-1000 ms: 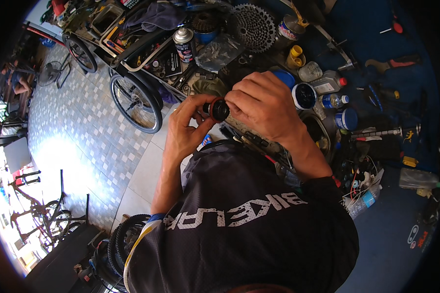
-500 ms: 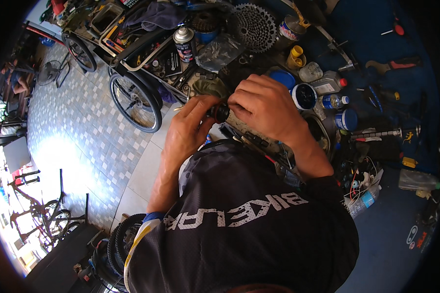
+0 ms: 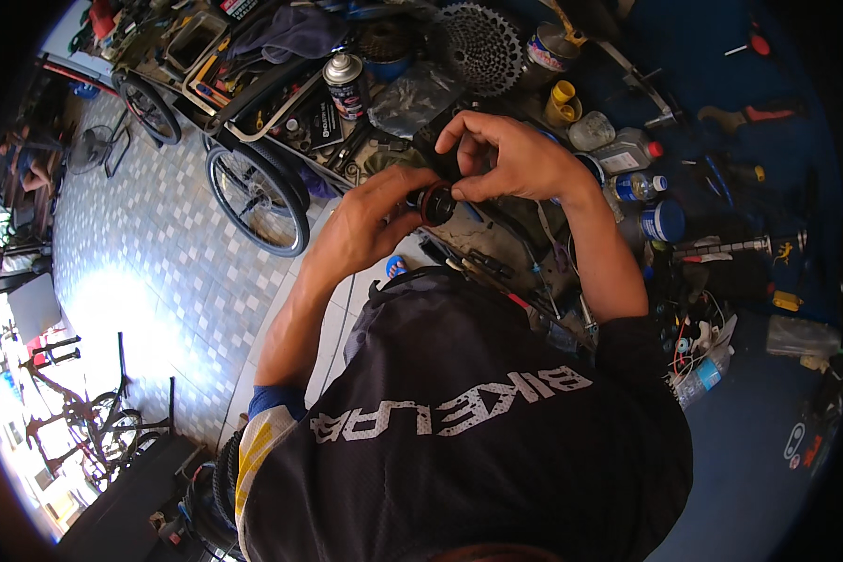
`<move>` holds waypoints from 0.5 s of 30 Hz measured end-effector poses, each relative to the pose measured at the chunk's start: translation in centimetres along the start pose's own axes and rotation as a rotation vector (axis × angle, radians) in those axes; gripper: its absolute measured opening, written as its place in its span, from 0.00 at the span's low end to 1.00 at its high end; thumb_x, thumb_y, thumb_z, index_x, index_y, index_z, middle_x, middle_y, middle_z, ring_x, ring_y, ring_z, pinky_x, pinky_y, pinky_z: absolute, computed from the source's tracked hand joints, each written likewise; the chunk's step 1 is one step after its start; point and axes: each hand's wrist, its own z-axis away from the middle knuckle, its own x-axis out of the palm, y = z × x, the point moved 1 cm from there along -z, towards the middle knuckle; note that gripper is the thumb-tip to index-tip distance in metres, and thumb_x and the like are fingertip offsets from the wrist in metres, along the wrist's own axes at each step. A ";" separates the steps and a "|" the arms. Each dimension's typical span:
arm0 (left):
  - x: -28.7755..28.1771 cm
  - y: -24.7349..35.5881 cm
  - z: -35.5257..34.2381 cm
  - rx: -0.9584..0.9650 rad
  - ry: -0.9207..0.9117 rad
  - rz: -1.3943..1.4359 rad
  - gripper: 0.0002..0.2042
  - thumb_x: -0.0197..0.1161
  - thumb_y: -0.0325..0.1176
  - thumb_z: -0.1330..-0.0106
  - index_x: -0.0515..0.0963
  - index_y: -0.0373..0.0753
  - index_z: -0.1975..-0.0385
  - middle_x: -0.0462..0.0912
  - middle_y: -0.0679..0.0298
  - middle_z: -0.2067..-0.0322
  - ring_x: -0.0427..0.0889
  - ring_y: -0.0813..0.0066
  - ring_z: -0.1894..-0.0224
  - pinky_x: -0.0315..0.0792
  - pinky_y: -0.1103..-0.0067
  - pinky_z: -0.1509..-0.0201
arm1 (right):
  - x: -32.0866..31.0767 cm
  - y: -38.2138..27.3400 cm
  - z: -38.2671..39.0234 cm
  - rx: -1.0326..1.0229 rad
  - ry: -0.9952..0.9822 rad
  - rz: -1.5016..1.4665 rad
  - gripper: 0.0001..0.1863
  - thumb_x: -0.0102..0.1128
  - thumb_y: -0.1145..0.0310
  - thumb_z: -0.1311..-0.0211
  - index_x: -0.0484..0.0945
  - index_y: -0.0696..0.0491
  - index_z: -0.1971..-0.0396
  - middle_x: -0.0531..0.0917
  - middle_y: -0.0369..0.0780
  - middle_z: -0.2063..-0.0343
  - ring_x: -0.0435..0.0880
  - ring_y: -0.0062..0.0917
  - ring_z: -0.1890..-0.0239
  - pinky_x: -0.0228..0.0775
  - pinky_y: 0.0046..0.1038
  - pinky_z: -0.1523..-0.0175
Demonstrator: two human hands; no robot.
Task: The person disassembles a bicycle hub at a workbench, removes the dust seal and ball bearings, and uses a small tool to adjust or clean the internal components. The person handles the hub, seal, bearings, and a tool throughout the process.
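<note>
My left hand (image 3: 369,221) is closed round a small black cylindrical part (image 3: 436,203) with a red ring, its fingers hiding part of it. My right hand (image 3: 506,159) is half open just to the right and above, its thumb at the part's rim and its other fingers bent and raised apart from it. Beyond both hands lie a crumpled clear plastic bag (image 3: 407,98), a dark green cloth and loose small metal pieces on the cluttered bench.
The bench holds a spray can (image 3: 346,87), a large cassette (image 3: 478,49), tubs and bottles (image 3: 640,186). Bicycle wheels (image 3: 253,192) stand beside it on the tiled floor (image 3: 140,215). A person (image 3: 36,164) sits at the far left; bicycle frames (image 3: 89,421) stand lower left.
Both hands have shifted slightly right with the part. My right hand's fingers have lifted and spread away from the part, leaving the thumb near its rim. My left forearm has swung outward.
</note>
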 end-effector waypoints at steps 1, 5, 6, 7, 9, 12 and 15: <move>0.2 -0.9 -0.4 0.005 -0.003 0.026 0.24 0.71 0.16 0.36 0.80 0.35 0.39 0.86 0.56 0.46 0.88 0.67 0.57 0.83 0.75 0.56 | -0.4 0.5 -0.2 0.050 -0.032 -0.070 0.30 0.85 0.65 0.45 0.80 0.53 0.44 0.84 0.32 0.65 0.81 0.15 0.62 0.71 0.23 0.57; 2.6 -4.9 -0.5 -0.138 0.094 0.907 0.25 0.69 0.22 0.27 0.73 0.33 0.32 0.87 0.58 0.50 0.88 0.70 0.54 0.85 0.74 0.54 | -1.0 5.4 -1.0 -0.104 0.112 -0.392 0.25 0.78 0.57 0.33 0.82 0.54 0.43 0.86 0.30 0.65 0.81 0.15 0.63 0.71 0.21 0.57; 2.9 -5.4 -0.7 -0.149 0.145 0.893 0.24 0.65 0.22 0.23 0.70 0.31 0.30 0.86 0.56 0.45 0.88 0.69 0.52 0.86 0.74 0.53 | -1.1 6.6 -1.0 -0.067 0.202 -0.464 0.22 0.73 0.55 0.27 0.84 0.54 0.43 0.87 0.29 0.64 0.81 0.13 0.63 0.70 0.19 0.57; 3.5 -5.8 -0.7 -0.193 0.207 0.997 0.24 0.65 0.22 0.23 0.70 0.31 0.30 0.85 0.56 0.44 0.88 0.69 0.52 0.86 0.74 0.53 | -1.1 8.3 -1.1 -0.026 0.276 -0.442 0.21 0.73 0.55 0.27 0.85 0.54 0.45 0.87 0.29 0.64 0.81 0.13 0.63 0.71 0.20 0.56; 4.3 -6.4 -0.2 -0.283 0.337 1.198 0.24 0.65 0.22 0.23 0.71 0.32 0.30 0.84 0.55 0.41 0.88 0.70 0.51 0.86 0.73 0.53 | -0.9 11.9 -1.4 0.052 0.416 -0.395 0.18 0.73 0.57 0.26 0.87 0.55 0.49 0.88 0.29 0.63 0.81 0.14 0.63 0.73 0.20 0.55; 5.7 -8.2 1.3 -0.371 0.396 1.135 0.22 0.66 0.21 0.25 0.74 0.32 0.32 0.84 0.57 0.41 0.88 0.72 0.52 0.86 0.75 0.53 | 0.9 17.3 -1.2 0.093 0.515 0.089 0.10 0.72 0.66 0.29 0.89 0.54 0.54 0.89 0.34 0.65 0.87 0.20 0.62 0.78 0.26 0.54; 6.2 -9.2 2.4 -0.418 0.396 0.940 0.23 0.68 0.18 0.28 0.76 0.32 0.33 0.86 0.61 0.47 0.87 0.75 0.54 0.86 0.77 0.55 | 2.9 19.3 -0.5 0.086 0.462 0.374 0.09 0.71 0.70 0.34 0.88 0.53 0.56 0.89 0.42 0.60 0.91 0.36 0.58 0.82 0.36 0.53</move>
